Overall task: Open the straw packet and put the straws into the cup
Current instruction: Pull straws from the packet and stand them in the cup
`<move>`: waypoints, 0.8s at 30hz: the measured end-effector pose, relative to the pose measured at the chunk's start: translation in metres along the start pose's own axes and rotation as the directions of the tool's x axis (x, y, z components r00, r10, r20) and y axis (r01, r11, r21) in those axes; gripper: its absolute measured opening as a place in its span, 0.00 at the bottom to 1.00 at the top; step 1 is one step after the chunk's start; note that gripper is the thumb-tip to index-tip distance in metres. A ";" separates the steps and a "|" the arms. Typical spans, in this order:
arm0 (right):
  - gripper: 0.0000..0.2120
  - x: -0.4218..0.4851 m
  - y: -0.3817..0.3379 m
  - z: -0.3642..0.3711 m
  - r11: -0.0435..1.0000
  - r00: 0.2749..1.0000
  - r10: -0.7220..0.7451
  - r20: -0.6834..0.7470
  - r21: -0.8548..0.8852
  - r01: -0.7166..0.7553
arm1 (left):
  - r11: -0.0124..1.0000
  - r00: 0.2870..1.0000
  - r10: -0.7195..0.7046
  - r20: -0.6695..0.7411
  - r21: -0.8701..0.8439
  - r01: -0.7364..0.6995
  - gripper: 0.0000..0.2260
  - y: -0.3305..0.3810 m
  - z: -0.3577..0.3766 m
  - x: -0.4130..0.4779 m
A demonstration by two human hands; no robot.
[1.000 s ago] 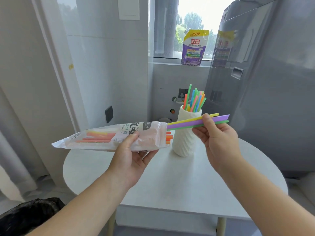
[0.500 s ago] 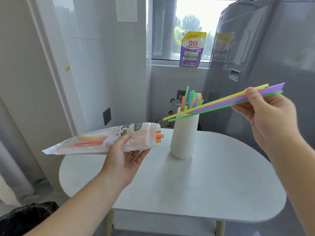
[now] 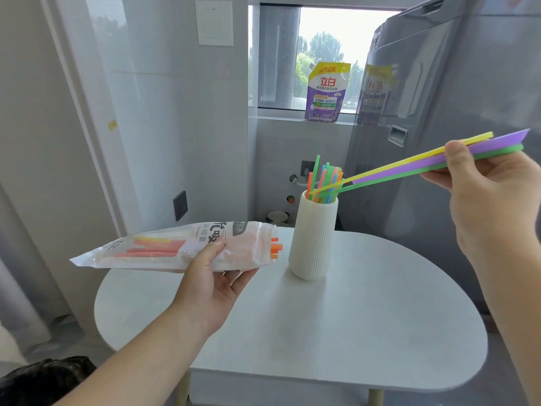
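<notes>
The right hand [image 3: 491,197] is pinching three long plastic straws [image 3: 424,164], yellow, purple and green, above and right of the white ribbed cup [image 3: 314,238], their tips slanting down to its mouth. The left hand [image 3: 210,279] is gripping the translucent plastic straw packet [image 3: 158,249] just left of the cup, orange straw ends [image 3: 276,248] poking toward it.

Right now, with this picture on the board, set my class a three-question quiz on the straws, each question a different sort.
1. True or false: the white ribbed cup is empty.
2. How many straws does the right hand pinch? A two, B three, C five.
3. Fill in: the straw ends poking from the straw packet in the left hand are ___.
Key: 1 false; 2 B; 3 orange.
</notes>
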State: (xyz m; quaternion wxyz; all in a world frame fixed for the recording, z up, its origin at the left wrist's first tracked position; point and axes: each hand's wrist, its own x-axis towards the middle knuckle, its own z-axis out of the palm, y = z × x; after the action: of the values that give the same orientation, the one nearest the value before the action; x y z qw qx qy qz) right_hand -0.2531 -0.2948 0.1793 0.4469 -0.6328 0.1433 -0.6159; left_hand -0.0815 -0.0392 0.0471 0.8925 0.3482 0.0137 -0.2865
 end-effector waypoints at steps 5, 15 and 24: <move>0.08 -0.001 -0.002 0.001 0.999 0.998 -0.014 0.053 -0.049 0.017 | 1.000 1.000 -0.013 0.019 0.020 0.013 0.10 -0.006 0.000 -0.002; 0.08 0.001 0.002 0.014 0.995 0.995 -0.049 0.085 -0.082 0.056 | 0.999 0.999 -0.015 0.042 0.033 0.014 0.15 -0.012 0.000 -0.002; 0.07 0.001 0.007 0.004 0.998 0.999 -0.016 0.034 -0.056 0.018 | 0.999 1.000 -0.002 0.031 0.039 0.001 0.16 -0.014 0.000 0.001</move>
State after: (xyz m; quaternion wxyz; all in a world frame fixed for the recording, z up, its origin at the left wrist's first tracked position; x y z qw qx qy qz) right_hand -0.2465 -0.2980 0.1757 0.4260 -0.6564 0.1478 -0.6048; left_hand -0.0882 -0.0479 0.0384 0.8854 0.3611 -0.0057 -0.2926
